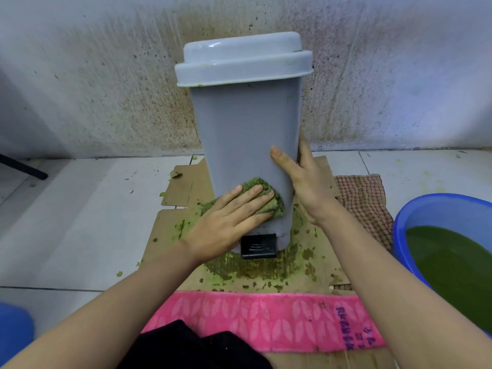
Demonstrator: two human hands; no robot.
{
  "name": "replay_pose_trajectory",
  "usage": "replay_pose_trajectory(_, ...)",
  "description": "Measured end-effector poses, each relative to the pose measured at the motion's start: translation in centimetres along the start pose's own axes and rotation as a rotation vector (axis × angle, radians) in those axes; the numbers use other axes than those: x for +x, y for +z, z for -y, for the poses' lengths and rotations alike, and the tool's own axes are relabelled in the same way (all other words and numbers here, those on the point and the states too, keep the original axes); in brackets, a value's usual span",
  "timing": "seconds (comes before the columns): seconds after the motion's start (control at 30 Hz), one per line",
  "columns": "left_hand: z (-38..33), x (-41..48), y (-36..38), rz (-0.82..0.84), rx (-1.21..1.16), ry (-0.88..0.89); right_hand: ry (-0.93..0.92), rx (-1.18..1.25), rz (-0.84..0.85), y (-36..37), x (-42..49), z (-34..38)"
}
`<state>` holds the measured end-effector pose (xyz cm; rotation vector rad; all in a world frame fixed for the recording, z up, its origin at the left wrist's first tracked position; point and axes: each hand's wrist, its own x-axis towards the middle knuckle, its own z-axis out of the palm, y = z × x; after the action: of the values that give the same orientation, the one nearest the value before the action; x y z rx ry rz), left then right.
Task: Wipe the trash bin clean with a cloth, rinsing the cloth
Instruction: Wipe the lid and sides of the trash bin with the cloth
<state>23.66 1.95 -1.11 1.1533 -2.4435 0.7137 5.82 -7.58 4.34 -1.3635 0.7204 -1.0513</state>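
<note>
A grey pedal trash bin [245,134] with its lid down stands on stained cardboard against the wall, its black pedal [258,246] facing me. My left hand [229,222] presses a green-soaked cloth [262,194] flat against the lower front of the bin with straight fingers. My right hand [306,182] holds the bin's lower right edge, thumb on the front face and fingers round the side.
A blue basin [436,209] of green water sits at the right. A checked cloth [364,206] lies beside the bin, a pink towel [266,320] in front. Flattened cardboard [170,225] with green smears covers the tiled floor. The wall behind is spattered.
</note>
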Motion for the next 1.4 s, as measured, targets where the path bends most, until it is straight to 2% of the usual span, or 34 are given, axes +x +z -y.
replay_pose_trajectory(0.1,-0.8,-2.7,0.7,0.126,-0.037,0.047,0.000,0.019,0.004,0.0,-0.2,0.2)
replay_pose_trajectory(0.2,-0.9,-4.8,0.8,0.183,-0.069,0.031,0.006,0.025,0.023,0.1,-0.2,0.1)
replay_pose_trajectory(0.33,-0.7,-5.4,-0.1,0.176,-0.149,-0.070,0.035,0.071,0.056,1.2,-0.1,-0.5)
replay_pose_trajectory(0.47,-1.6,-2.0,-0.9,0.108,-0.147,-0.115,0.016,0.088,0.038,1.6,0.1,-0.8)
replay_pose_trajectory(0.53,-2.3,0.2,-0.4,0.098,-0.143,-0.077,0.013,0.082,0.027,1.3,0.1,-0.9)
replay_pose_trajectory(0.73,-3.4,0.7,0.8,0.305,-0.162,0.105,0.015,0.057,0.027,0.7,-0.2,-0.6)
replay_pose_trajectory(0.87,-2.6,-1.8,0.1,0.264,-0.289,0.036,0.013,0.062,0.031,0.9,-0.1,-0.8)
replay_pose_trajectory(0.97,-2.6,-4.3,-1.0,0.245,-0.408,-0.132,0.004,0.066,0.030,1.3,-0.2,-1.0)
replay_pose_trajectory(1.07,-2.3,-6.9,-2.1,0.144,-0.524,-0.412,0.010,0.076,0.031,1.3,-0.2,-1.0)
replay_pose_trajectory(1.13,-2.4,-7.7,-2.9,0.027,-0.652,-0.721,0.017,0.072,0.036,1.4,-0.4,-0.9)
replay_pose_trajectory(1.23,-2.2,-7.2,-3.6,-0.175,-0.965,-1.251,0.010,0.070,0.042,1.6,-1.0,-0.6)
replay_pose_trajectory(1.33,-1.5,-6.1,-4.2,-0.394,-1.216,-1.624,0.015,0.047,0.044,1.7,-2.4,-0.5)
replay_pose_trajectory(1.4,-1.1,-5.9,-4.7,-0.535,-1.517,-1.857,0.034,0.013,0.042,1.7,-3.8,-0.8)
